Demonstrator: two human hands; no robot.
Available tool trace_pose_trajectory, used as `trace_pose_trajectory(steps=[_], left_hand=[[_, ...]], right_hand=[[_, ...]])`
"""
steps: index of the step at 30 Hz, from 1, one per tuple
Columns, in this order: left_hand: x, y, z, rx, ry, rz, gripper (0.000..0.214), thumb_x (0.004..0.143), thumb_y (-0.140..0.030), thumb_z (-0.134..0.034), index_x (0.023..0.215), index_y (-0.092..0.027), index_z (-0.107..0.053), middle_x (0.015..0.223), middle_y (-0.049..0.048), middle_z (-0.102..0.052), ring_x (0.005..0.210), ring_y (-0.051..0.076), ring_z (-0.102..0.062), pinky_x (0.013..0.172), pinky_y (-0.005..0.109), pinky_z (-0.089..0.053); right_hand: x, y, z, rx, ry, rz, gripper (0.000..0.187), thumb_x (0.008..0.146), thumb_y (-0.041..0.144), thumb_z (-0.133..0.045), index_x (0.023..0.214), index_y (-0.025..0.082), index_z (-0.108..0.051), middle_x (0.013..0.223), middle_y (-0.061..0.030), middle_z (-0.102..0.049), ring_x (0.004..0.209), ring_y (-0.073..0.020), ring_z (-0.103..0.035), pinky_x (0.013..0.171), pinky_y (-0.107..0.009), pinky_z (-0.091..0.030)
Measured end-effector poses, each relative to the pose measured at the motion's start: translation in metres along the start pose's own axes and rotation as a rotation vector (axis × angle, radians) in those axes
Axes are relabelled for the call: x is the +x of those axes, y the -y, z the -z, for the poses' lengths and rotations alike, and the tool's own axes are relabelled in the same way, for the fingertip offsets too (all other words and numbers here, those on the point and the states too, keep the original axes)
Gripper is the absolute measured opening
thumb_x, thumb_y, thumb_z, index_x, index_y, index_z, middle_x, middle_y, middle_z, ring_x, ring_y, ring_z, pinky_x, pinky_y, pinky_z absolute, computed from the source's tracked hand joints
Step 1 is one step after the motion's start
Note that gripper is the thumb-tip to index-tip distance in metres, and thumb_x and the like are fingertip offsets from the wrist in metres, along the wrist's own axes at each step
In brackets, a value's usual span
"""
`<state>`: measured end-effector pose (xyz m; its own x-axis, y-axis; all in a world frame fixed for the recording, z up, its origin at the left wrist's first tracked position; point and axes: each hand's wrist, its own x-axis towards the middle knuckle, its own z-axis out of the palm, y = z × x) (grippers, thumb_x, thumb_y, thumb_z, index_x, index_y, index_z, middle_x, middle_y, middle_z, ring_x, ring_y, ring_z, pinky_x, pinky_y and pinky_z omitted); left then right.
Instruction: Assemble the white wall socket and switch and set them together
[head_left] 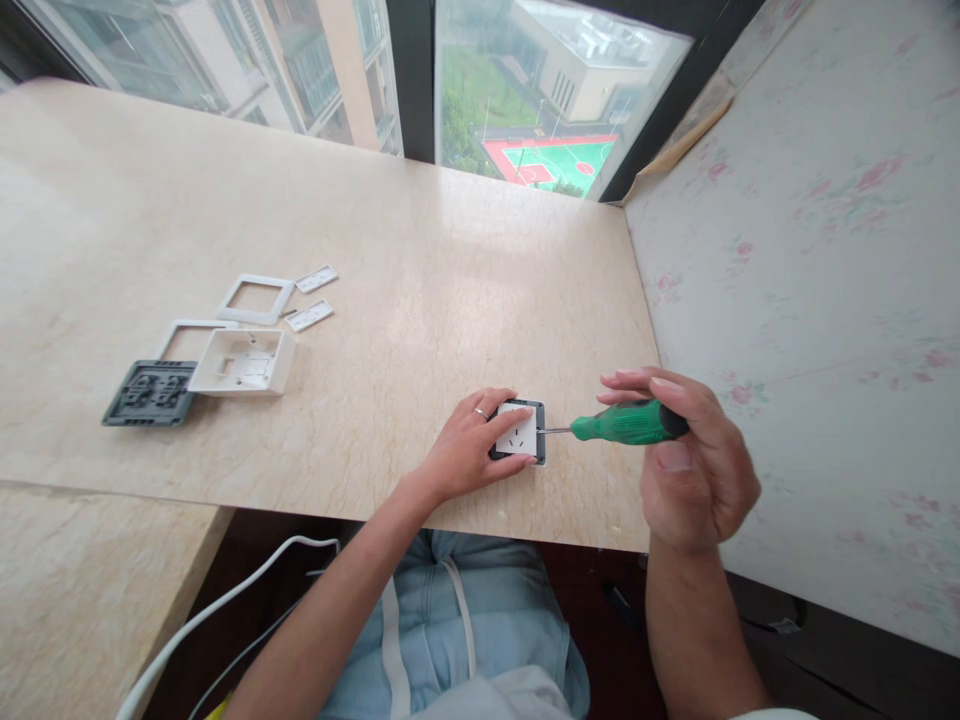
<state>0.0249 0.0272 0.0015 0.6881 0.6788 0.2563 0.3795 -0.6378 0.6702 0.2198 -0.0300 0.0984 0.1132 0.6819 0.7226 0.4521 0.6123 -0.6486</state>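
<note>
The step seems to be screwdriving: the right hand point(697, 470) grips a screwdriver point(626, 423), tip at the edge of the socket point(516, 438) that the left hand point(466, 442) clasps against the desk point(450, 330), and turning calls for a well-seated tip.

The beige counter point(420, 300) carries a socket point(517, 443) near its front edge, toward the right end — and, toward the left, a box point(279, 366), a grey plate point(152, 392), two frames point(283, 298), two strips point(316, 279).

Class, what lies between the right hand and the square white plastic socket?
The head view shows a green-handled screwdriver, its thin metal shaft reaching the socket.
</note>
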Motion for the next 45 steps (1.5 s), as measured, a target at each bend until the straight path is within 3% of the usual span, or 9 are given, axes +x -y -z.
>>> trace_pose_trajectory(steps=[4, 10, 15, 21, 26, 31, 34, 38, 45], left_hand=[[0.0, 0.0, 0.0, -0.012, 0.0, 0.003, 0.051, 0.09, -0.05, -0.065, 0.135, -0.028, -0.057, 0.143, 0.0122, -0.051, 0.132, 0.031, -0.047, 0.112, 0.051, -0.039], [0.0, 0.001, 0.0, -0.01, -0.001, 0.0, 0.05, 0.09, -0.051, -0.064, 0.133, -0.026, -0.058, 0.144, 0.0125, -0.051, 0.132, 0.031, -0.047, 0.113, 0.05, -0.038], [0.0, 0.0, 0.0, 0.004, 0.007, 0.004, 0.051, 0.091, -0.051, -0.063, 0.134, -0.025, -0.057, 0.143, 0.0129, -0.051, 0.132, 0.031, -0.047, 0.113, 0.049, -0.038], [-0.001, 0.001, 0.0, 0.002, 0.004, 0.005, 0.05, 0.091, -0.051, -0.063, 0.135, -0.027, -0.056, 0.144, 0.0119, -0.05, 0.134, 0.031, -0.046, 0.113, 0.049, -0.038], [-0.003, 0.002, -0.001, 0.01, -0.006, -0.008, 0.051, 0.091, -0.051, -0.063, 0.135, -0.025, -0.056, 0.143, 0.0128, -0.051, 0.131, 0.031, -0.047, 0.112, 0.049, -0.039], [-0.003, 0.002, -0.002, 0.018, -0.014, -0.016, 0.051, 0.092, -0.05, -0.063, 0.134, -0.023, -0.057, 0.143, 0.0134, -0.051, 0.131, 0.031, -0.047, 0.112, 0.048, -0.039], [-0.002, 0.002, -0.001, 0.013, -0.019, -0.014, 0.05, 0.091, -0.05, -0.063, 0.133, -0.023, -0.057, 0.143, 0.0133, -0.051, 0.131, 0.031, -0.047, 0.112, 0.048, -0.039], [-0.002, 0.002, -0.002, 0.014, -0.02, -0.014, 0.05, 0.091, -0.05, -0.064, 0.134, -0.025, -0.057, 0.143, 0.0128, -0.051, 0.132, 0.031, -0.048, 0.112, 0.049, -0.039], [-0.002, 0.001, -0.003, 0.02, -0.026, -0.014, 0.05, 0.091, -0.05, -0.064, 0.133, -0.024, -0.058, 0.142, 0.0131, -0.051, 0.131, 0.031, -0.048, 0.111, 0.048, -0.04]], right_hand=[[-0.002, 0.0, 0.0, 0.069, -0.01, -0.01, 0.042, 0.091, 0.019, -0.059, 0.132, 0.027, -0.064, 0.119, -0.008, -0.071, 0.102, -0.0286, -0.072, 0.074, -0.053, -0.066], [0.003, -0.002, 0.0, -0.014, -0.138, 0.016, 0.045, 0.079, 0.013, -0.076, 0.119, 0.03, -0.067, 0.101, -0.0043, -0.07, 0.088, -0.0237, -0.072, 0.065, -0.043, -0.066], [0.008, -0.004, -0.002, -0.013, -0.149, 0.01, 0.049, 0.071, 0.011, -0.083, 0.114, 0.029, -0.067, 0.098, -0.0021, -0.062, 0.078, -0.0184, -0.067, 0.059, -0.036, -0.063], [0.007, -0.006, -0.005, 0.077, -0.11, -0.036, 0.035, 0.082, 0.021, -0.078, 0.114, 0.029, -0.067, 0.101, -0.0023, -0.059, 0.081, -0.0202, -0.071, 0.065, -0.042, -0.065], [-0.002, -0.003, -0.006, 0.236, -0.035, -0.163, 0.039, 0.099, 0.05, -0.05, 0.127, 0.028, -0.063, 0.121, -0.0102, -0.064, 0.087, -0.0261, -0.074, 0.065, -0.05, -0.065], [-0.011, 0.005, -0.002, 0.18, -0.007, -0.259, 0.035, 0.101, 0.042, -0.046, 0.126, 0.025, -0.063, 0.112, -0.0092, -0.071, 0.089, -0.0262, -0.075, 0.072, -0.053, -0.064], [-0.013, 0.007, -0.003, 0.194, -0.04, -0.247, 0.035, 0.1, 0.036, -0.051, 0.131, 0.024, -0.061, 0.109, -0.0088, -0.072, 0.088, -0.0262, -0.075, 0.076, -0.054, -0.063], [-0.011, 0.003, -0.003, 0.176, -0.091, -0.163, 0.038, 0.091, 0.034, -0.067, 0.129, 0.025, -0.063, 0.103, -0.0061, -0.068, 0.083, -0.0221, -0.071, 0.068, -0.044, -0.063], [-0.004, 0.0, -0.009, 0.176, -0.126, -0.201, 0.03, 0.081, 0.035, -0.08, 0.105, 0.026, -0.066, 0.098, -0.0022, -0.062, 0.087, -0.0197, -0.068, 0.072, -0.038, -0.061]])
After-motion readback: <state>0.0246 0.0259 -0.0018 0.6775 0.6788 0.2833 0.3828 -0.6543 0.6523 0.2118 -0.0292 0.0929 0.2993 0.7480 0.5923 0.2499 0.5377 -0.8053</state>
